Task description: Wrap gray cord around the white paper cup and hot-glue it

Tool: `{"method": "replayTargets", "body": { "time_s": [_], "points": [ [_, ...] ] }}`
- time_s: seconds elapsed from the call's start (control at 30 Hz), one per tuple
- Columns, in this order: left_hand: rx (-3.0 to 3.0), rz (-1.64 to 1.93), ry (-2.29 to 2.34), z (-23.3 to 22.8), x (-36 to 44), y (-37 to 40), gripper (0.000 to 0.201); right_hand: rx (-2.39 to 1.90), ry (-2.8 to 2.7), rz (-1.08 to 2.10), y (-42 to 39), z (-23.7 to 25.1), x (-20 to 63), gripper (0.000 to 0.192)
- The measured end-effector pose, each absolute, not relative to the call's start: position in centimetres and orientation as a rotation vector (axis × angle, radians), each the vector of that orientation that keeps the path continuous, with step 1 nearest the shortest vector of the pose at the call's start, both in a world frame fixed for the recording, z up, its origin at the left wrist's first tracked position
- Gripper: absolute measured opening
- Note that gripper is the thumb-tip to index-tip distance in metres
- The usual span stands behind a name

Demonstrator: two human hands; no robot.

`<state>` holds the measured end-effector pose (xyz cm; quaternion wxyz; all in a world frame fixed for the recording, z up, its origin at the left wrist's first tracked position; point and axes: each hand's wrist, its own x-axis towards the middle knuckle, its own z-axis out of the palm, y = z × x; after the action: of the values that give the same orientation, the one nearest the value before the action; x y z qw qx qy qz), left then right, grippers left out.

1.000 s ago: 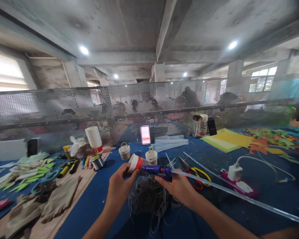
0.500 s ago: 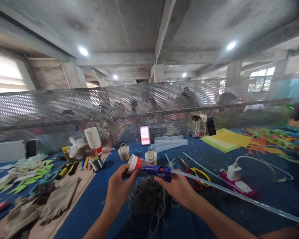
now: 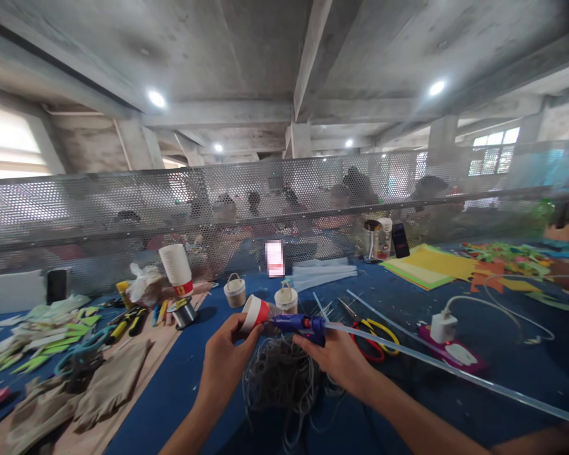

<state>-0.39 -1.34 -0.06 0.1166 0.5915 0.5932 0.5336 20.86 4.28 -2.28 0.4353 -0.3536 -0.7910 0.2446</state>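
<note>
My left hand (image 3: 230, 351) grips a small white and red paper cup (image 3: 255, 314), tilted on its side with its mouth to the left. In my right hand (image 3: 339, 354) is a blue glue gun (image 3: 298, 325), its nozzle end close to the cup's base; whether they touch I cannot tell. A long clear glue stick (image 3: 436, 363) runs out of the gun's back to the right. Below both hands lies a tangled heap of grey cord (image 3: 282, 373). Two small cord-wrapped cups with handles stand just beyond: one at the left (image 3: 235, 291), one behind the gun (image 3: 286, 298).
Leftward are stacked paper cups (image 3: 176, 268), a wire spool (image 3: 182, 313), gloves (image 3: 114, 382) and scissors (image 3: 83, 354). On the right lie red-and-yellow-handled pliers (image 3: 374, 338), a purple power strip (image 3: 455, 354) with a white charger, and coloured paper (image 3: 431, 265). A perforated metal screen (image 3: 246, 208) stands behind.
Both hands, the cup and the glue gun hold almost the same position. The whole view has shifted very slightly.
</note>
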Motion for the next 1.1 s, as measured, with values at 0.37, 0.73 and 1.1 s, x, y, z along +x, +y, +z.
{"method": "replayTargets", "body": {
  "time_s": [0.37, 0.73, 1.1],
  "points": [
    [1.734, 1.572, 1.75, 0.0, -0.4, -1.4, 0.023, -0.886, -1.981, 0.575, 4.2, -1.7, 21.1, 0.031],
    [1.725, 1.581, 1.716, 0.1, -0.3, -1.4, 0.022, -0.893, -1.989, 0.528, 4.6, -2.4, 21.0, 0.032],
    [1.72, 1.588, 1.668, 0.2, -0.2, -1.5, 0.022, -0.879, -1.973, 0.594, 4.3, -1.8, 21.1, 0.033]
  ]
}}
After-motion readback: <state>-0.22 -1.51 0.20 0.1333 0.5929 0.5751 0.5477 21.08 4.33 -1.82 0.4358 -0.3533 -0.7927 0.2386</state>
